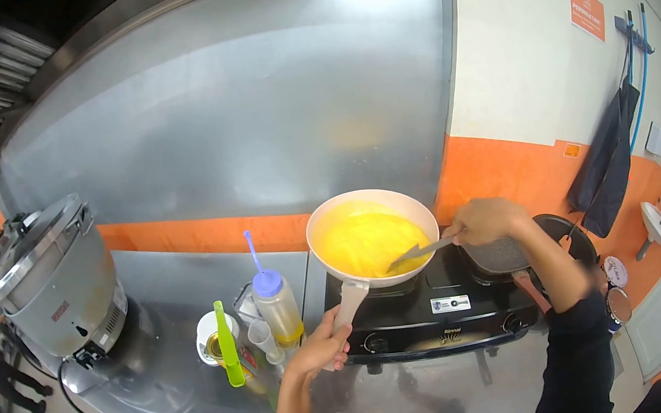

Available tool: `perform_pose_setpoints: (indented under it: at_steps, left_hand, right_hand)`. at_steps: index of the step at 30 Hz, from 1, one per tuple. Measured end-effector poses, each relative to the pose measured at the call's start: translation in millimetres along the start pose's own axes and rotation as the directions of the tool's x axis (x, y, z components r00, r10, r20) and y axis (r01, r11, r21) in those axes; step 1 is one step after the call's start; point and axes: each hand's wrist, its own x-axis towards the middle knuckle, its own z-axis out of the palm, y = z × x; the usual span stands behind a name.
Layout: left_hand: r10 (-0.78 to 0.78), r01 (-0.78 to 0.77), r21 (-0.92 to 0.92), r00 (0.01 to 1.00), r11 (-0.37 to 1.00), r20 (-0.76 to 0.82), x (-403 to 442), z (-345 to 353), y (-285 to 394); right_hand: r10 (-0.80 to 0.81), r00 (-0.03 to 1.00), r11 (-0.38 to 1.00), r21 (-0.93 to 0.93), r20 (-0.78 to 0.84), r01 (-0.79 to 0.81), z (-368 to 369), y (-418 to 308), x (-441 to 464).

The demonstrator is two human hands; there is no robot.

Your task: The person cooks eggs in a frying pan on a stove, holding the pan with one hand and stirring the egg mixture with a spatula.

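My left hand (323, 347) is wrapped round the pale handle of a white frying pan (325, 267). The pan is over the left side of a black two-burner gas stove (417, 326), tilted so its inside faces me. Yellow beaten egg (370, 239) spreads across the pan's bottom. From the right, my right hand (487, 221) grips a grey spatula (419, 252), whose blade rests in the egg near the pan's front right. Whether the pan touches the burner is hidden.
Left of the stove stand an oil squeeze bottle (278, 304) with a purple lid, a clear cup (263, 336) and a white container with a green-handled tool (228, 346). A large rice cooker (60, 285) is farther left. A grey pan (496, 257) sits on the right burner.
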Motion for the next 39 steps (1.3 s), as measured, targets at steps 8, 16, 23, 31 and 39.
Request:
perform_pose_setpoints:
  at_steps: [8, 16, 23, 31, 39]
  left_hand:
    - [0.0, 0.0, 0.014, 1.0, 1.0, 0.01, 0, -2, 1]
    - [0.013, -0.013, -0.001, 1.0, 1.0, 0.003, 1, -1, 0]
    - [-0.002, 0.002, -0.041, 1.0, 0.999, -0.007, 0, 2, 0]
    - [0.005, -0.005, -0.046, 1.0, 0.999, 0.005, -2, 0, 2]
    - [-0.005, 0.005, -0.007, 1.0, 1.0, -0.012, -2, 2, 3]
  right_hand:
    - [0.011, 0.98, 1.0, -0.009, -0.201, -0.013, 54, -9, 102]
    - [0.043, 0.975, 0.998, 0.059, -0.22, -0.031, 70, -10, 122]
    - [-0.068, 0.997, 0.997, 0.023, -0.042, 0.069, 22, 12, 30]
    - [-0.056, 0.995, 0.997, -0.042, 0.077, 0.06, -12, 2, -1]
    - [0.116, 0.991, 0.989, -0.084, -0.064, -0.121, 30, 15, 86]
